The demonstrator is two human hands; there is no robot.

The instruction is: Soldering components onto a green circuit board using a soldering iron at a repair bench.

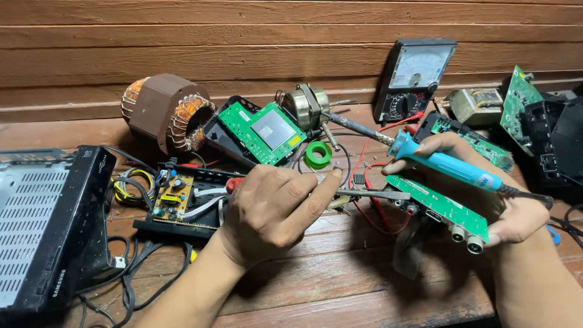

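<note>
My left hand [276, 206] is closed around a screwdriver with a red handle [234, 183]. Its metal shaft [370, 194] reaches right to the edge of a narrow green circuit board [437, 206] with round metal connectors. My right hand [516, 212] holds that board from below. The same hand's fingers grip a blue soldering iron [449, 164], whose metal tip points up and left above the table. A thin wire runs past my left index fingertip toward a green spool [318, 155].
On the wooden table lie a black vented box [48, 225], a small power board [173, 194], a copper-wound stator [167, 112], a green board on a black case [264, 130], a small motor [303, 106], an analog meter [413, 79] and more boards [516, 97].
</note>
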